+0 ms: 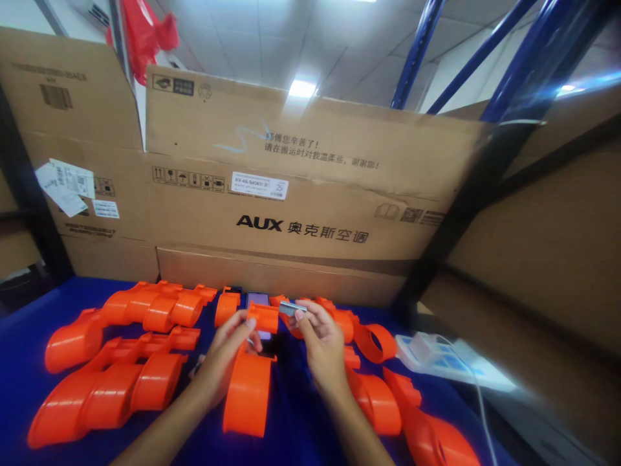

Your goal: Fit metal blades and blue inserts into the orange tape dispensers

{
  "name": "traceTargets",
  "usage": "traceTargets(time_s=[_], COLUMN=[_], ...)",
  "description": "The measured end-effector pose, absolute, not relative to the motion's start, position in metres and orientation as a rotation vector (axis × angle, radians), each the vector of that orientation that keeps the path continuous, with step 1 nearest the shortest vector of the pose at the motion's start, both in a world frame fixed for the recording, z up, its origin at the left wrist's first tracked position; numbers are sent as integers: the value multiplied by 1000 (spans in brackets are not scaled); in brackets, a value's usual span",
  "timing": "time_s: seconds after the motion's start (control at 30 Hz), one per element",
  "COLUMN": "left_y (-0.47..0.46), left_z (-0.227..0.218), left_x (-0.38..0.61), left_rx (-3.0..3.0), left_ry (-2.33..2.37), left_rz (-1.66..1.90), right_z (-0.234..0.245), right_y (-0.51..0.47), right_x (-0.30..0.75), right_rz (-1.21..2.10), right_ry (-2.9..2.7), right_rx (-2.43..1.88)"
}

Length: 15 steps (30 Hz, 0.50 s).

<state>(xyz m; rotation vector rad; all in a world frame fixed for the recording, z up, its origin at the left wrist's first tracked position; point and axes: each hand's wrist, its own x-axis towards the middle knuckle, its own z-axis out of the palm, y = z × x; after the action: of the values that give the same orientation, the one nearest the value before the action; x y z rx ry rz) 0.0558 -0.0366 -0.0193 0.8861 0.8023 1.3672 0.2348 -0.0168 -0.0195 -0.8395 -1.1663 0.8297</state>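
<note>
My left hand (228, 353) is closed around an orange plastic part (250, 382), holding it upright over the blue table (19, 375). My right hand (317, 336) pinches a small grey metal tool (291, 308) against the top end of that part. A phone (259, 299) lies on the table just behind my hands.
Stacks of orange plastic parts lie at the left (114, 369) and at the right (388, 388). A white power strip (436, 355) with a cable sits at the right. Large cardboard boxes (301, 213) wall off the back, with blue shelf posts behind.
</note>
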Motion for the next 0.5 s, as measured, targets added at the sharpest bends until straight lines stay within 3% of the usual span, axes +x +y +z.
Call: traceTargets(time_s=[0.5], left_y=[-38], left_z=[-20], left_x=[59], left_rx=[819], left_ry=[755], left_rz=[1350], right_z=[-22], right_y=[-20], right_x=[228], right_rz=[935], right_ry=[-1171], right_rx=[-793])
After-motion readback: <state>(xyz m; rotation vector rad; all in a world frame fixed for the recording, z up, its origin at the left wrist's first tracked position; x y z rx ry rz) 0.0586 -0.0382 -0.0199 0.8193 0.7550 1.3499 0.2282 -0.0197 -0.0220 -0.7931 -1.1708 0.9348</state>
